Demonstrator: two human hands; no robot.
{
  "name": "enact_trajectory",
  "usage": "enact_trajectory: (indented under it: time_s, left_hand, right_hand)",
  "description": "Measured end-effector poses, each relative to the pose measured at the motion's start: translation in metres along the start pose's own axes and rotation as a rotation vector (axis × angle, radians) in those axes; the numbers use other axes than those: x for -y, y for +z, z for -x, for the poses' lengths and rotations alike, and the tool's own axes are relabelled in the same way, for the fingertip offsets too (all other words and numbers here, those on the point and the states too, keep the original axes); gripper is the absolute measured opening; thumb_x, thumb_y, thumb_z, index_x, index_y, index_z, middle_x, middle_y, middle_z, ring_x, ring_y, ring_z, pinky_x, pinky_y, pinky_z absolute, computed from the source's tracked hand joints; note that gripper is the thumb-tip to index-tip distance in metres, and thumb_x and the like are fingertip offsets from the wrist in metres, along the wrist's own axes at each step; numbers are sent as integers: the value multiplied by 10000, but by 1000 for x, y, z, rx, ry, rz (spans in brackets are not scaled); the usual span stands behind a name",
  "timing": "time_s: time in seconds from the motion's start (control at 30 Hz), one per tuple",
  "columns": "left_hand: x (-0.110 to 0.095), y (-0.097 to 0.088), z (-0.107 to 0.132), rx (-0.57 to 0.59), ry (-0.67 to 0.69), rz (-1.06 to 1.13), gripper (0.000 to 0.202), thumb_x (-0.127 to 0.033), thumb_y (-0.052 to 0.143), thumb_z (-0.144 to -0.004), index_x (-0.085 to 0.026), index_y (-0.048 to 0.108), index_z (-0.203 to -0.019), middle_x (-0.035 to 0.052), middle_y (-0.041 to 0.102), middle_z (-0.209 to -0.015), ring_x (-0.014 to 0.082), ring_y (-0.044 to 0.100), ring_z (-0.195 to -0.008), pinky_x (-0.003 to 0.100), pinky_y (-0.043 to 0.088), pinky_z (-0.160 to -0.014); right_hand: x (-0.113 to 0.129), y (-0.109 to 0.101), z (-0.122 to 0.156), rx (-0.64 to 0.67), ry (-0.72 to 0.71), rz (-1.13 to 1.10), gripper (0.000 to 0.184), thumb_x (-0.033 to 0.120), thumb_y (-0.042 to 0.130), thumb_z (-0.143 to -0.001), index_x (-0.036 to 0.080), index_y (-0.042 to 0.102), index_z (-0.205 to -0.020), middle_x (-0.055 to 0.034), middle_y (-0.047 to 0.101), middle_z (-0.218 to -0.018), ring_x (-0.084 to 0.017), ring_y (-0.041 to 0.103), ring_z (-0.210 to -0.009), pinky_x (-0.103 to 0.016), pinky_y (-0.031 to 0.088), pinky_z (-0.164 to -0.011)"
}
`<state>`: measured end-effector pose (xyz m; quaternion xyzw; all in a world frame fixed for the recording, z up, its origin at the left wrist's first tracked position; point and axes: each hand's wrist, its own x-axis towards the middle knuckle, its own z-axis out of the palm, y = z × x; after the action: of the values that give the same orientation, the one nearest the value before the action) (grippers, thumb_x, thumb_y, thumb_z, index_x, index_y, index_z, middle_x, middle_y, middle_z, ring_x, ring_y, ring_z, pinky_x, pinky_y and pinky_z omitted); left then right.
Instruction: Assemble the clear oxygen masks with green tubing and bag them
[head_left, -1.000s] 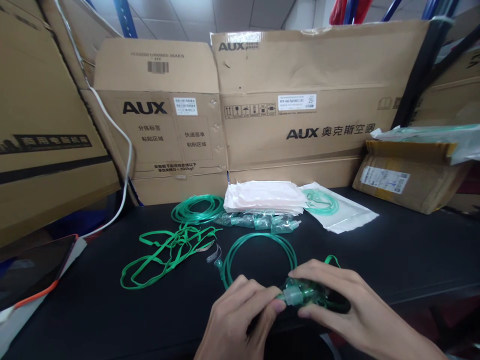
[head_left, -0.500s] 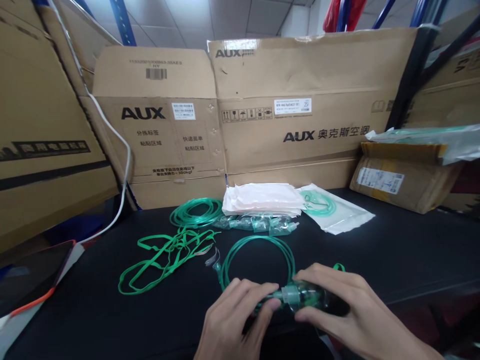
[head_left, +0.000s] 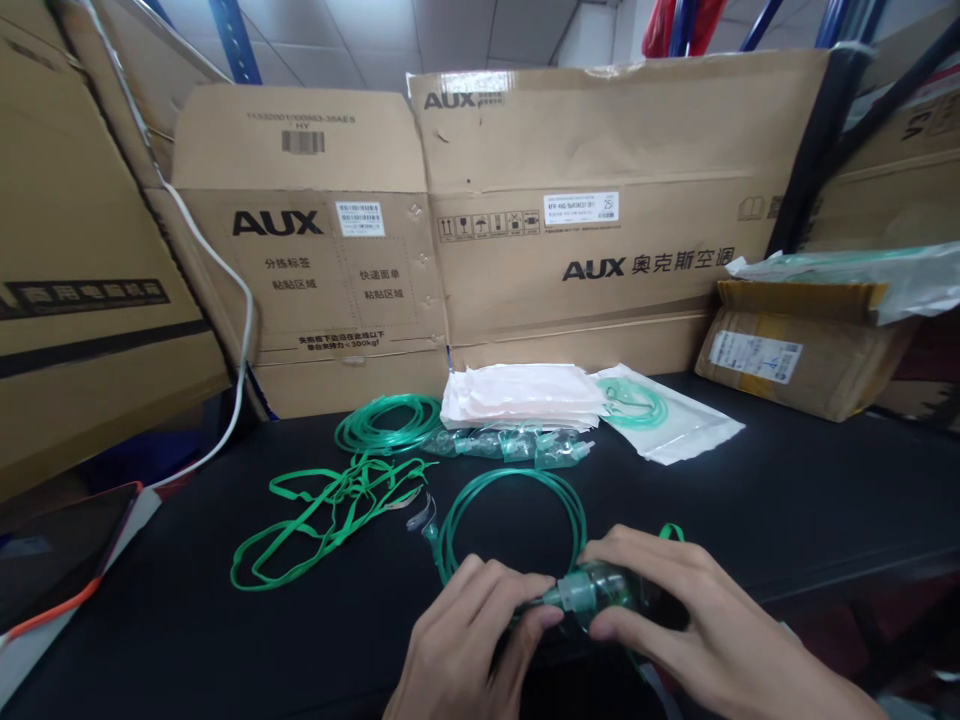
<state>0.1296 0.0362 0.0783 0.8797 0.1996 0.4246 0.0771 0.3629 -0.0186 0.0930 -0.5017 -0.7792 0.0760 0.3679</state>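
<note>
At five o'clock, the mask point(head_left: 619, 586) has barely shifted: my right hand point(head_left: 694, 598) cups it, my left hand point(head_left: 469, 622) still pinches the tube point(head_left: 543, 600) at its connector point(head_left: 576, 593), so the two seem still being worked together.

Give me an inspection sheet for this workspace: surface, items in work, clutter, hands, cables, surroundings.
Surface: black table.
Items in work: greenish plastic piece with a pale connector; narrow tube at that connector, fit unclear; coiled tubing nearby.
Clutter: tangled green straps, second tubing coil, stacked white packets, clear plastic pieces in front of them, cardboard box at the picture's right.
Hands: left hand pinches the tube; right hand grips the plastic piece.
Cables: white cable at the picture's left, running down toward a dark-screened device; plugged in or not, cannot tell.
Surroundings: large cardboard panels behind, blue post above.
</note>
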Motion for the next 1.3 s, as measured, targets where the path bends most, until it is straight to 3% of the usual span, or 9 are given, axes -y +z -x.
enact_trajectory:
  time_s: [0.4, 0.73, 0.97, 1.13, 1.3]
  left_hand:
    - [-1, 5, 5, -18, -2, -67, 234, -10, 528, -976, -200, 606, -1088, 22, 740, -887, 181, 651, -727, 311, 500, -730]
    - [-1, 7, 4, -3, 0, -96, 237, 5, 502, -964, -198, 582, -1057, 19, 719, -875, 181, 626, -702, 319, 467, -706]
    - [-2, 8, 4, 4, 19, -109, 256, 37, 503, -944, -179, 570, -1064, 19, 709, -896, 173, 598, -713, 324, 458, -718]
    - [2, 8, 1, 20, 37, -172, 291, 47, 424, -953, -191, 567, -1039, 5, 689, -859, 173, 569, -681, 312, 450, -668]
    - [3, 8, 0, 44, 40, -192, 285, 14, 381, -999, -202, 565, -1027, -5, 672, -828, 176, 567, -678, 307, 467, -679]
  right_hand:
    - [11, 0, -4, 40, -5, -88, 207, 463, 669, -967, 271, 746, -971, -7, 788, -972, -188, 748, -811, -216, 596, -696]
    - [7, 1, -3, 136, 78, -137, 120, 379, 675, -984, 269, 690, -938, 37, 682, -884, -148, 664, -793, -219, 542, -800]
    - [3, 5, -2, 151, 85, -138, 121, 379, 678, -983, 291, 683, -1066, 35, 670, -930, -149, 669, -861, -217, 532, -845]
    - [7, 8, -6, 174, 9, -123, 145, 352, 701, -966, 296, 714, -1099, 2, 697, -1009, -168, 702, -893, -202, 555, -762]
    - [10, 4, -6, 224, 35, -100, 177, 345, 738, -941, 329, 721, -1117, 24, 702, -1003, -153, 709, -899, -187, 564, -763]
